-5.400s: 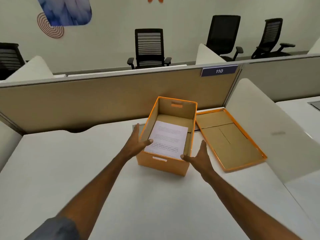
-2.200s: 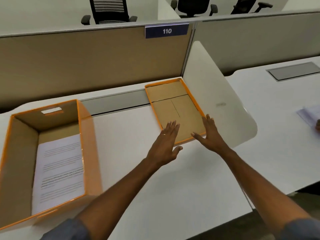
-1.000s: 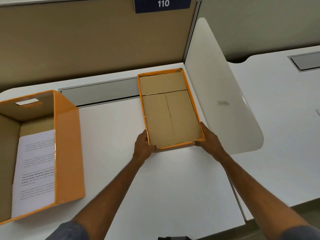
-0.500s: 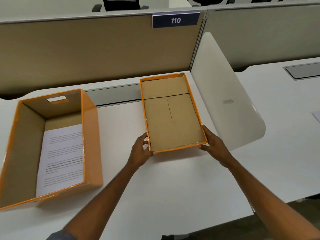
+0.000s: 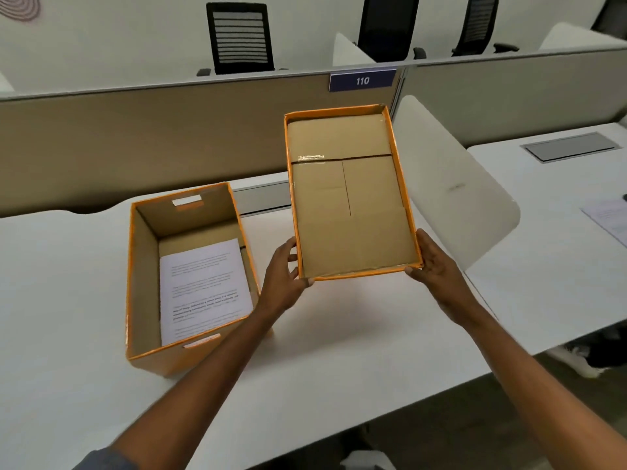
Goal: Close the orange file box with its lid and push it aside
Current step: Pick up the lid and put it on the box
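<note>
The orange file box [image 5: 144, 293] stands open on the white desk, left of centre, with printed white sheets [image 5: 203, 290] lying on its floor. The orange-rimmed lid [image 5: 349, 205] is in the air to the right of the box, its brown inside facing me and its far end tipped up. My left hand [image 5: 283, 278] grips the lid's near left corner. My right hand [image 5: 432, 262] grips the near right corner. The lid is apart from the box.
A white curved divider panel [image 5: 451, 184] stands just right of the lid. A tan partition [image 5: 135, 137] with a "110" sign runs along the desk's back edge. A neighbouring desk at right carries a paper [image 5: 607, 218]. Black office chairs stand beyond.
Both hands have raised the lid off the desk and tilted its far end up. It has come closer to the box, which now sits nearer the middle of the view.
</note>
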Available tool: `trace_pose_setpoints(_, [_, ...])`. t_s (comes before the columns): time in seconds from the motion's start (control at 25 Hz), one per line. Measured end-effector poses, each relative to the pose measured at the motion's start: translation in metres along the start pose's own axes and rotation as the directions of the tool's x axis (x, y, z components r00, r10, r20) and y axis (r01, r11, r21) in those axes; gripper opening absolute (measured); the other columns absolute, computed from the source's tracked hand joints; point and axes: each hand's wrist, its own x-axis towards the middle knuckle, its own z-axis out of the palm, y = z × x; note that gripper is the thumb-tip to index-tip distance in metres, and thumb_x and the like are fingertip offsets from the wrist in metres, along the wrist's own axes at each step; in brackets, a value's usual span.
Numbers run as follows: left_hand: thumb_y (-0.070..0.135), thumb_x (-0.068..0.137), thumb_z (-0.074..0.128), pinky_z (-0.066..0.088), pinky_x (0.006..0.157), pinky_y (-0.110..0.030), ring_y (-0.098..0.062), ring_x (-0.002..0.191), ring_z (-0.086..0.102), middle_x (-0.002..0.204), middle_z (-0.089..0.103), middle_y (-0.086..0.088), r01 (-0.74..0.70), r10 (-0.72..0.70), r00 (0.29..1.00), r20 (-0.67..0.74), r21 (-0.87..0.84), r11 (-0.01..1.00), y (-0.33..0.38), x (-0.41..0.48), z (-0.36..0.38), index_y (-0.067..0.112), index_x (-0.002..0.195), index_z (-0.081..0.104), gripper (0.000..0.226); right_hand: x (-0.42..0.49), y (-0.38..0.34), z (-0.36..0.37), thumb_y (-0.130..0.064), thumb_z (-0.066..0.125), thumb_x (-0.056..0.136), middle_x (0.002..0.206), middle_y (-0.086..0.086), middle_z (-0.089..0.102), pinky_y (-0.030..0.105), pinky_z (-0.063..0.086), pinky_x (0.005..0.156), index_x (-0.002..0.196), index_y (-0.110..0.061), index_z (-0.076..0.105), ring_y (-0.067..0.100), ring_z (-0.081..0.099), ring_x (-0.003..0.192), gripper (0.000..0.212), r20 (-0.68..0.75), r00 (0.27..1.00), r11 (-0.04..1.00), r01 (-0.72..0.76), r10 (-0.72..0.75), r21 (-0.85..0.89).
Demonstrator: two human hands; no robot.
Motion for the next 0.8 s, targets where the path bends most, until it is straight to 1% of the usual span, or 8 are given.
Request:
trace_pose_setpoints(0.12, [-0.006, 0.077, 0.078, 0.048, 0.106, -0.037, -0.020, 0.135, 0.046, 0.153, 0.040, -0.006, -0.076, 0.076, 0.997, 0.030, -0.010, 0.997, 0.007, -0.022, -0.028, 0.018, 0.154, 0.035, 0.091, -0.024, -0.021, 0.015, -0.025, 0.079, 0.083, 0.153, -0.008, 0.056, 0.032, 0.055, 0.103, 0.156, -0.022, 0.041, 0.011, 0.058, 0.136, 0.082, -0.101, 0.995, 0.968, 0.026, -0.001, 0.248])
trace_pose_setpoints(0.2, [-0.001, 0.081, 0.077, 0.044, 0.109, -0.037, -0.018, 0.137, 0.043, 0.156, 0.037, -0.005, -0.133, 0.132, 0.989, 0.063, 0.026, 0.991, 0.010, -0.033, -0.044, 0.021, 0.157, 0.030, 0.092, -0.032, -0.037, 0.023, -0.021, 0.075, 0.089, 0.142, -0.001, 0.066, 0.031, 0.060, 0.093, 0.148, -0.018, 0.053, 0.022, 0.065, 0.129, 0.063, -0.091, 0.995, 0.944, 0.000, 0.032, 0.330])
trace_pose_setpoints(0.32, [0.008, 0.091, 0.066, 0.031, 0.119, -0.039, -0.021, 0.152, 0.025, 0.168, 0.021, -0.004, -0.206, 0.197, 0.978, 0.060, 0.292, 0.934, 0.014, -0.045, -0.057, 0.018, 0.162, 0.009, 0.092, -0.039, -0.057, 0.041, -0.010, 0.067, 0.095, 0.128, 0.004, 0.074, 0.029, 0.060, 0.090, 0.130, -0.015, 0.067, 0.030, 0.066, 0.125, 0.035, -0.029, 0.996, 0.926, -0.067, 0.083, 0.372])
trace_pose_setpoints(0.44, [0.013, 0.097, 0.052, 0.020, 0.126, -0.050, -0.029, 0.159, -0.004, 0.172, 0.003, -0.008, -0.315, 0.453, 0.891, 0.020, 0.746, 0.587, 0.019, -0.058, -0.055, 0.010, 0.162, 0.005, 0.080, -0.045, -0.077, 0.067, -0.014, 0.071, 0.088, 0.121, 0.003, 0.076, 0.027, 0.060, 0.086, 0.123, -0.016, 0.070, 0.024, 0.070, 0.114, 0.036, 0.002, 0.997, 0.888, -0.075, 0.083, 0.453])
trace_pose_setpoints(0.52, [0.030, 0.105, 0.042, 0.011, 0.128, -0.050, -0.028, 0.159, -0.005, 0.172, 0.003, -0.008, -0.464, 0.609, 0.776, 0.165, 0.803, 0.374, 0.026, -0.067, -0.044, 0.011, 0.162, 0.010, 0.069, -0.046, -0.085, 0.083, -0.017, 0.073, 0.083, 0.119, 0.005, 0.076, 0.025, 0.062, 0.083, 0.122, -0.012, 0.069, 0.023, 0.071, 0.109, 0.040, 0.024, 0.996, 0.849, -0.090, 0.091, 0.521])
trace_pose_setpoints(0.6, [0.046, 0.105, 0.040, 0.002, 0.129, -0.046, -0.025, 0.159, -0.003, 0.172, 0.006, -0.007, -0.557, 0.649, 0.695, 0.310, 0.803, 0.213, 0.033, -0.070, -0.029, 0.012, 0.162, 0.012, 0.072, -0.048, -0.089, 0.096, -0.018, 0.072, 0.084, 0.122, 0.006, 0.076, 0.026, 0.062, 0.086, 0.124, -0.012, 0.068, 0.022, 0.074, 0.109, 0.041, 0.081, 0.992, 0.804, -0.126, 0.097, 0.581])
trace_pose_setpoints(0.68, [0.029, 0.103, 0.050, -0.001, 0.128, -0.048, -0.026, 0.159, -0.002, 0.172, 0.007, -0.008, -0.546, 0.658, 0.663, 0.357, 0.832, 0.099, 0.040, -0.070, -0.022, 0.013, 0.162, 0.012, 0.072, -0.050, -0.093, 0.106, -0.020, 0.072, 0.085, 0.120, 0.005, 0.078, 0.029, 0.062, 0.088, 0.124, -0.014, 0.067, 0.022, 0.076, 0.109, 0.040, 0.129, 0.987, 0.778, -0.151, 0.091, 0.610])
trace_pose_setpoints(0.8, [-0.015, 0.087, 0.051, 0.016, 0.127, -0.053, -0.028, 0.158, 0.012, 0.170, 0.018, -0.008, -0.528, 0.682, 0.651, 0.332, 0.844, 0.093, 0.054, -0.064, -0.029, 0.015, 0.161, 0.020, 0.086, -0.053, -0.100, 0.111, -0.022, 0.070, 0.086, 0.120, 0.005, 0.078, 0.030, 0.063, 0.085, 0.123, -0.016, 0.068, 0.023, 0.076, 0.111, 0.038, 0.167, 0.983, 0.764, -0.163, 0.074, 0.625])
